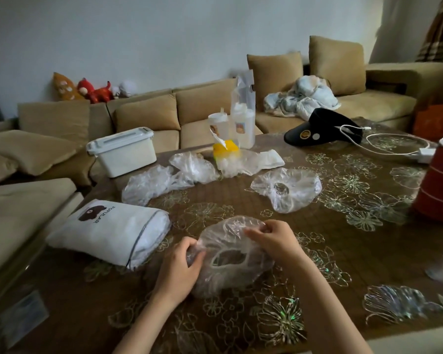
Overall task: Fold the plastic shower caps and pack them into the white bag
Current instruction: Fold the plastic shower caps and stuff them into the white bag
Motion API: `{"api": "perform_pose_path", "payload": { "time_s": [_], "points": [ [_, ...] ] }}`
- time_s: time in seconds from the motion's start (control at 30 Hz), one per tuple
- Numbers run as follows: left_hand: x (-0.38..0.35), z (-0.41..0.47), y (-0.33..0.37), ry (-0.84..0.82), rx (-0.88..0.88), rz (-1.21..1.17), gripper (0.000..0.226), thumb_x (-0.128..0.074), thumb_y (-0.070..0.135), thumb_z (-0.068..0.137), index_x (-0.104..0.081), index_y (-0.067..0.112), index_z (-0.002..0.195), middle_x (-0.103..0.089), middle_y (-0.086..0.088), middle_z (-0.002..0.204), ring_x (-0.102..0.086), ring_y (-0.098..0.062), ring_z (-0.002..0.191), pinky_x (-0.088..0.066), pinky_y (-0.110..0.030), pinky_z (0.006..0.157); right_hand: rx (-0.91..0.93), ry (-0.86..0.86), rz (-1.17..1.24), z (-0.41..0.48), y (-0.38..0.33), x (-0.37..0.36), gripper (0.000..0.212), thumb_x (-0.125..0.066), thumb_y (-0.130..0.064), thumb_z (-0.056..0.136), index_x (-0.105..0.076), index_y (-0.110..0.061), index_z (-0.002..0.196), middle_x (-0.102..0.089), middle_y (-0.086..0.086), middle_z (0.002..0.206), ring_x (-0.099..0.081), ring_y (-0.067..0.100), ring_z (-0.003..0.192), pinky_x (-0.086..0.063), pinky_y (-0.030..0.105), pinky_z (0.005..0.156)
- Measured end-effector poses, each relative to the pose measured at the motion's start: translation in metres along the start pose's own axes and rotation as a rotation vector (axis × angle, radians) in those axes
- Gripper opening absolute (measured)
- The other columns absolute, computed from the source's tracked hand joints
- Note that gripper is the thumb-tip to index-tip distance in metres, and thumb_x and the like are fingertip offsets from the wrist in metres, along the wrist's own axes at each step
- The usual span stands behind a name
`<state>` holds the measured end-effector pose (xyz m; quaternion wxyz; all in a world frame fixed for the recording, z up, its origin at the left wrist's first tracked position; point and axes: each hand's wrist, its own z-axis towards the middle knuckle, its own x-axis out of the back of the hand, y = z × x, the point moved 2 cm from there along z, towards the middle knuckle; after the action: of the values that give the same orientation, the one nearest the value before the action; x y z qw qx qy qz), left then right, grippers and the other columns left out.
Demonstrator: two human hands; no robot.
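Note:
A clear plastic shower cap (228, 254) lies on the table in front of me, its elastic opening facing up. My left hand (182, 264) grips its left edge with curled fingers. My right hand (274, 238) pinches its upper right edge. The white drawstring bag (108, 231) with a bear logo lies flat to the left, its mouth pointing toward the cap. Another open cap (287, 187) rests further back on the right. Crumpled caps (149, 182) (195, 167) lie behind the bag, and one more (241, 162) sits near the bottles.
A white lidded box (123, 152) sits at the table's far left corner. Two bottles (241, 123) and a yellow item stand at the back. A black visor (320, 126), a white cable and charger (399, 146), and a red drum (437, 180) occupy the right. Sofas surround the table.

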<state>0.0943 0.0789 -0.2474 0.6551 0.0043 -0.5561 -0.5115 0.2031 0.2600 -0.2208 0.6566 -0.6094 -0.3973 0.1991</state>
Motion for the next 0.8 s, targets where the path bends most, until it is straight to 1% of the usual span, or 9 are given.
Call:
{"api": "perform_pose_path", "payload": {
  "time_s": [0.07,0.13,0.27,0.33,0.47,0.53,0.67,0.73,0.8],
  "points": [
    [0.005,-0.003,-0.002,0.077,0.038,-0.093,0.012,-0.062,0.017,0.088,-0.054,0.026,0.088,-0.063,0.01,0.083,-0.062,-0.004,0.08,-0.048,-0.019,0.066,-0.006,0.037,0.099,-0.001,0.0,0.0,0.033,-0.074,-0.024,0.08,-0.048,-0.013,0.063,-0.051,0.002,0.06,-0.048,0.015,0.057,-0.043,0.03,0.056],
    [0.007,-0.009,-0.002,0.141,0.064,-0.205,0.023,-0.059,0.007,0.089,-0.053,0.03,0.09,-0.065,0.015,0.084,-0.063,0.0,0.083,-0.045,-0.008,0.067,-0.027,0.061,0.183,-0.004,0.003,0.0,0.031,-0.073,-0.025,0.081,-0.05,-0.011,0.066,-0.054,0.002,0.062,-0.052,0.014,0.057,-0.046,0.028,0.055],
    [0.009,-0.01,-0.008,0.223,0.144,-0.38,0.026,-0.056,0.004,0.089,-0.056,0.03,0.089,-0.066,0.028,0.081,-0.063,0.006,0.08,-0.047,-0.008,0.066,-0.038,0.069,0.189,-0.005,0.008,-0.004,0.029,-0.07,-0.031,0.083,-0.059,-0.005,0.075,-0.06,0.004,0.065,-0.055,0.014,0.054,-0.045,0.024,0.047],
    [0.013,-0.003,-0.01,0.239,0.2,-0.455,0.021,-0.057,0.007,0.089,-0.059,0.028,0.086,-0.068,0.015,0.082,-0.064,-0.002,0.083,-0.048,-0.011,0.065,-0.046,0.099,0.178,-0.002,0.009,-0.007,0.032,-0.068,-0.033,0.084,-0.058,-0.006,0.07,-0.058,0.003,0.062,-0.053,0.013,0.054,-0.042,0.023,0.05],
    [0.013,0.002,-0.01,0.257,0.273,-0.568,0.015,-0.062,0.012,0.087,-0.062,0.026,0.084,-0.067,0.006,0.085,-0.064,0.0,0.075,-0.049,-0.008,0.063,-0.045,0.176,0.012,-0.001,0.011,-0.005,0.037,-0.061,-0.036,0.089,-0.056,-0.01,0.063,-0.053,-0.002,0.054,-0.045,0.007,0.048,-0.032,0.015,0.043],
    [0.012,-0.001,-0.011,0.241,0.293,-0.617,0.004,-0.065,0.018,0.084,-0.065,0.022,0.085,-0.069,0.002,0.085,-0.065,-0.006,0.075,-0.049,-0.009,0.061,-0.035,0.205,-0.09,-0.001,0.01,-0.003,0.039,-0.056,-0.036,0.093,-0.054,-0.011,0.063,-0.053,-0.002,0.056,-0.044,0.009,0.049,-0.031,0.018,0.043],
    [0.018,-0.004,-0.017,0.301,0.302,-0.721,0.033,-0.069,0.046,0.078,-0.066,0.014,0.087,-0.068,0.002,0.083,-0.063,-0.007,0.077,-0.047,-0.008,0.064,-0.047,0.188,-0.261,-0.001,0.003,-0.003,0.034,-0.051,-0.033,0.095,-0.056,-0.012,0.069,-0.058,0.0,0.066,-0.051,0.014,0.06,-0.036,0.026,0.053],
    [0.025,0.004,-0.02,0.393,0.303,-0.691,0.018,-0.059,0.03,0.089,-0.063,0.013,0.091,-0.066,-0.002,0.093,-0.062,-0.016,0.093,-0.045,-0.016,0.075,-0.053,0.172,-0.334,0.001,-0.007,-0.005,0.036,-0.05,-0.036,0.094,-0.055,-0.013,0.067,-0.057,0.001,0.067,-0.052,0.017,0.063,-0.037,0.026,0.056],
    [0.027,0.008,-0.02,0.499,0.292,-0.513,0.016,-0.052,0.016,0.095,-0.062,0.007,0.102,-0.062,-0.009,0.105,-0.058,-0.027,0.102,-0.041,-0.023,0.081,0.013,0.27,-0.447,0.002,-0.017,0.001,0.043,-0.049,-0.041,0.092,-0.048,-0.015,0.057,-0.06,0.006,0.07,-0.055,0.023,0.067,-0.041,0.028,0.061]
  ]
}}
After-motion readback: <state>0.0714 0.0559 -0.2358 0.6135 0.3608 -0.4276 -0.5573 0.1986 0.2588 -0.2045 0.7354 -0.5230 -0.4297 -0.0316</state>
